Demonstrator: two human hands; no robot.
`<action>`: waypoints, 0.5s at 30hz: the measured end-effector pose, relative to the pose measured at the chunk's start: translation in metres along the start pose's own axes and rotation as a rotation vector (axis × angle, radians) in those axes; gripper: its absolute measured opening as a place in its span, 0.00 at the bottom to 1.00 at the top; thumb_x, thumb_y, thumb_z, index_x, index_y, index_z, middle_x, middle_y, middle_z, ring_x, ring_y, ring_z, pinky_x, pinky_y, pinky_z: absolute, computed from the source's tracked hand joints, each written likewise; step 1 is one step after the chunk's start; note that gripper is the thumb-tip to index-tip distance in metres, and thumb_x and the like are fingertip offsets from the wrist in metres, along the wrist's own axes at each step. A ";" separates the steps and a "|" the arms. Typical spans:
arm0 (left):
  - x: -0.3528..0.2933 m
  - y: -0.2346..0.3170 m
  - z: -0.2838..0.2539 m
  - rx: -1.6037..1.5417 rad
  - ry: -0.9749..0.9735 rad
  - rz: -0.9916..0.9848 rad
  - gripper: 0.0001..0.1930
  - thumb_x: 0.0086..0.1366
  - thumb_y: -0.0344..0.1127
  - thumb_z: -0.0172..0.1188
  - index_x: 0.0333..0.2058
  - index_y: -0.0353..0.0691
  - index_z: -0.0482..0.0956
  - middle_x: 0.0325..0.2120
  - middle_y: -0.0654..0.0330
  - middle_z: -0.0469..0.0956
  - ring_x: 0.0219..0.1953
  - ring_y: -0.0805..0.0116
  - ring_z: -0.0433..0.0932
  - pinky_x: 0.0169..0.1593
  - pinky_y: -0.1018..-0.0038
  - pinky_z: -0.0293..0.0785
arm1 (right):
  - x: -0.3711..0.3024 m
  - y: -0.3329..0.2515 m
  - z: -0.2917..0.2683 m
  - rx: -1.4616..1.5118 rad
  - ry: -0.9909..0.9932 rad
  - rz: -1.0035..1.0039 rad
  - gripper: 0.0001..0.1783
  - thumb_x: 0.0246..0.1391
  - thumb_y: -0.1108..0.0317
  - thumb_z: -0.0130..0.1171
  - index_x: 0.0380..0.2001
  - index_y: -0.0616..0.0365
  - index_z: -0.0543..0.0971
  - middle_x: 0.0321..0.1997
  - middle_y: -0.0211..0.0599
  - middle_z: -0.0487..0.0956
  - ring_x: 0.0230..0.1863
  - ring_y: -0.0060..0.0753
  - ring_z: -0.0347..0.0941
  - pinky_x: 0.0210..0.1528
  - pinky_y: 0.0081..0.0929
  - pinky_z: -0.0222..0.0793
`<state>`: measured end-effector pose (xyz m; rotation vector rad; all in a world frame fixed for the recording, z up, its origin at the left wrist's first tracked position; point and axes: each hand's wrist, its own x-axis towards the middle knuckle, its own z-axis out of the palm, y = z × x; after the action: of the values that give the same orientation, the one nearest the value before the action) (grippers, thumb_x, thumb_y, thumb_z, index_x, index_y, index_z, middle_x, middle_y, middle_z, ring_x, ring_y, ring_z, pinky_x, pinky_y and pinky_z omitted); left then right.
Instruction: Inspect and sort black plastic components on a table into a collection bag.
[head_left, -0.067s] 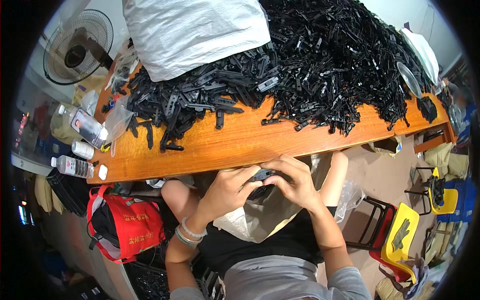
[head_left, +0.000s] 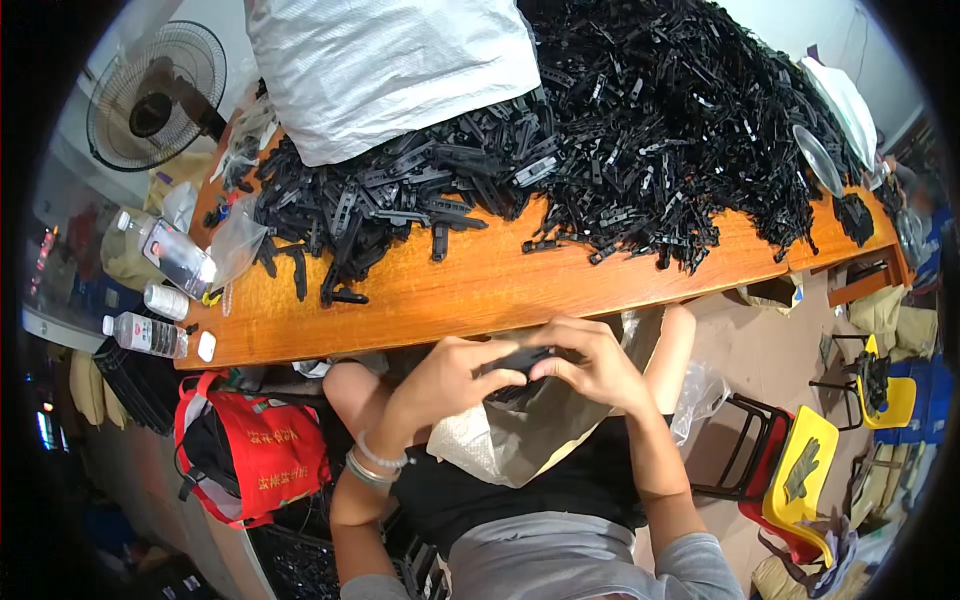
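Observation:
Between my legs, over an open woven sack, both hands meet at the table's front edge. A small black plastic part is pinched between my left hand and my right hand, thumbs and fingers closed on it from either side. The fingers partly cover it and motion blurs it, so its exact shape cannot be told. More dark pieces show just below the fingers, in the sack's mouth. On the table lie a heap of long black plastic clip-like parts and a larger heap of smaller black parts.
A white woven sack rests on the heap at the back. Bottles and a phone stand at the table's left end, near a fan. A red bag sits to my left; a yellow chair with a glove is right.
Both hands shift slightly and the black part between them turns darker and blurred, sitting a little lower in the fingers. The heaps and the sacks stay put.

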<state>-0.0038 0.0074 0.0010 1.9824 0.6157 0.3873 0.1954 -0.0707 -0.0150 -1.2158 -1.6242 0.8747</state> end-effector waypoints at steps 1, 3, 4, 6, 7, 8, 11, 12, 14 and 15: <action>0.006 -0.012 -0.007 0.009 0.008 0.010 0.10 0.56 0.30 0.63 0.36 0.32 0.80 0.26 0.48 0.80 0.29 0.61 0.81 0.32 0.72 0.74 | 0.006 0.006 -0.007 -0.006 0.002 -0.015 0.10 0.48 0.70 0.63 0.34 0.61 0.80 0.31 0.38 0.79 0.33 0.39 0.75 0.36 0.29 0.69; 0.013 -0.044 -0.020 -0.072 0.194 0.138 0.08 0.55 0.29 0.63 0.32 0.31 0.79 0.21 0.48 0.77 0.24 0.58 0.79 0.28 0.71 0.71 | 0.015 0.019 -0.014 -0.029 -0.138 -0.063 0.08 0.48 0.69 0.63 0.32 0.61 0.80 0.29 0.38 0.79 0.33 0.38 0.75 0.35 0.29 0.69; 0.021 -0.050 -0.027 0.032 0.338 0.085 0.07 0.56 0.29 0.62 0.30 0.31 0.78 0.21 0.48 0.77 0.24 0.56 0.78 0.28 0.72 0.71 | 0.018 0.029 -0.016 -0.037 -0.055 -0.032 0.06 0.50 0.69 0.61 0.28 0.62 0.79 0.26 0.39 0.78 0.31 0.40 0.75 0.34 0.31 0.69; 0.038 -0.053 -0.043 0.278 0.604 0.010 0.07 0.56 0.29 0.62 0.29 0.30 0.78 0.23 0.49 0.77 0.25 0.53 0.77 0.29 0.70 0.71 | 0.045 0.031 -0.015 -0.431 0.223 -0.117 0.02 0.48 0.74 0.57 0.26 0.61 0.78 0.29 0.38 0.74 0.34 0.42 0.70 0.37 0.34 0.66; 0.050 -0.053 -0.047 0.405 0.713 -0.003 0.08 0.57 0.31 0.62 0.28 0.30 0.77 0.25 0.49 0.78 0.26 0.52 0.77 0.30 0.67 0.72 | 0.057 0.043 -0.015 -0.644 0.349 -0.200 0.02 0.47 0.76 0.55 0.26 0.61 0.77 0.30 0.38 0.73 0.36 0.43 0.68 0.39 0.34 0.64; 0.059 -0.058 -0.048 0.408 0.718 0.002 0.08 0.57 0.31 0.62 0.28 0.30 0.77 0.25 0.49 0.78 0.26 0.52 0.77 0.30 0.67 0.72 | 0.066 0.052 -0.015 -0.645 0.352 -0.206 0.02 0.47 0.76 0.55 0.26 0.61 0.77 0.30 0.38 0.73 0.36 0.43 0.68 0.39 0.34 0.64; 0.076 -0.075 -0.047 0.669 0.789 -0.007 0.09 0.57 0.34 0.61 0.28 0.32 0.77 0.20 0.51 0.74 0.23 0.53 0.74 0.27 0.63 0.68 | 0.079 0.062 -0.013 -0.988 0.395 -0.182 0.03 0.44 0.75 0.54 0.26 0.60 0.76 0.34 0.39 0.70 0.40 0.41 0.64 0.41 0.35 0.59; 0.079 -0.079 -0.048 0.662 0.780 -0.067 0.10 0.56 0.35 0.62 0.27 0.32 0.77 0.19 0.51 0.74 0.23 0.51 0.74 0.28 0.62 0.68 | 0.080 0.062 -0.011 -0.994 0.407 -0.210 0.04 0.44 0.74 0.53 0.26 0.60 0.75 0.35 0.39 0.70 0.41 0.41 0.64 0.41 0.35 0.58; 0.080 -0.075 -0.045 0.647 0.775 -0.145 0.10 0.55 0.35 0.62 0.25 0.33 0.76 0.18 0.53 0.74 0.23 0.50 0.75 0.28 0.60 0.69 | 0.078 0.063 -0.007 -0.997 0.411 -0.223 0.07 0.43 0.74 0.55 0.30 0.60 0.74 0.37 0.39 0.70 0.42 0.41 0.64 0.43 0.37 0.57; 0.075 -0.073 -0.043 0.645 0.773 -0.147 0.10 0.55 0.35 0.62 0.25 0.33 0.76 0.18 0.53 0.74 0.23 0.50 0.75 0.28 0.60 0.69 | 0.073 0.062 -0.004 -0.997 0.409 -0.220 0.07 0.43 0.74 0.55 0.30 0.60 0.74 0.37 0.39 0.70 0.42 0.41 0.64 0.43 0.37 0.57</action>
<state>0.0171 0.1094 -0.0429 2.3386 1.5139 0.9744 0.2115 0.0163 -0.0522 -1.6658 -1.8220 -0.4002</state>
